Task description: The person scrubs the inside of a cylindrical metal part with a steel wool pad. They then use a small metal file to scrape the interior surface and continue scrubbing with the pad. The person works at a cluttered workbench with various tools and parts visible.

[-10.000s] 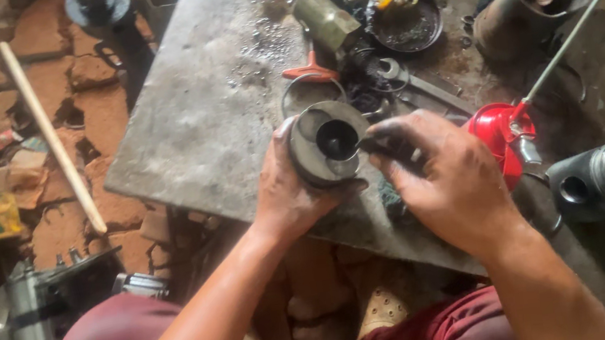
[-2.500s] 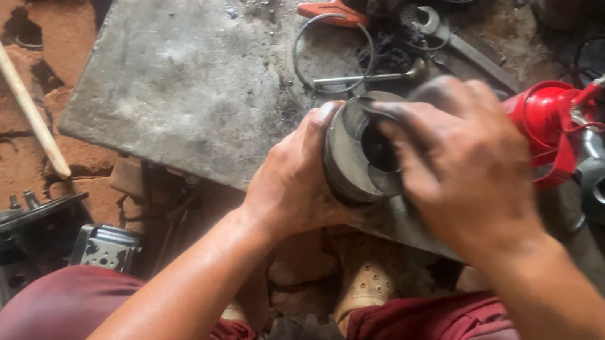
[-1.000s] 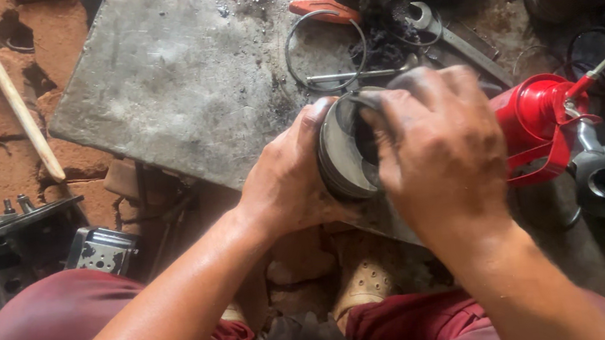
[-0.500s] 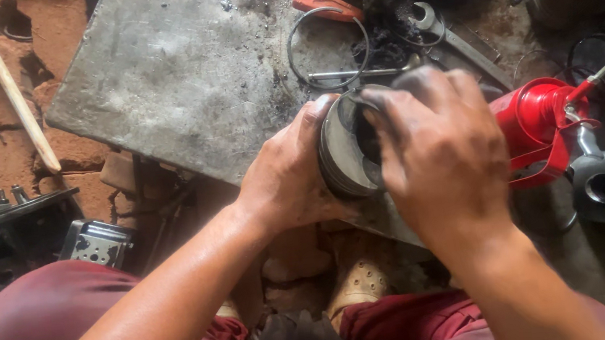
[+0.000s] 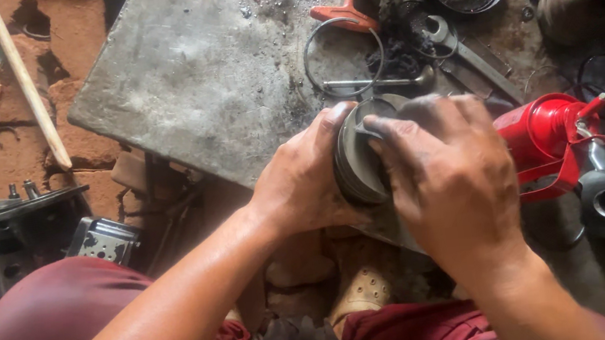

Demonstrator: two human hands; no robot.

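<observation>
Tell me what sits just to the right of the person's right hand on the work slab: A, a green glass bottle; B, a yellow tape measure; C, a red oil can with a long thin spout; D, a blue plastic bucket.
C: a red oil can with a long thin spout stands right beside the right hand, which together with the left hand grips a grey metal piston.

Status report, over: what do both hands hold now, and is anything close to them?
Left hand and right hand both grip the grey metal piston. It sits at the slab edge. Red oil can close beside right hand.
</observation>
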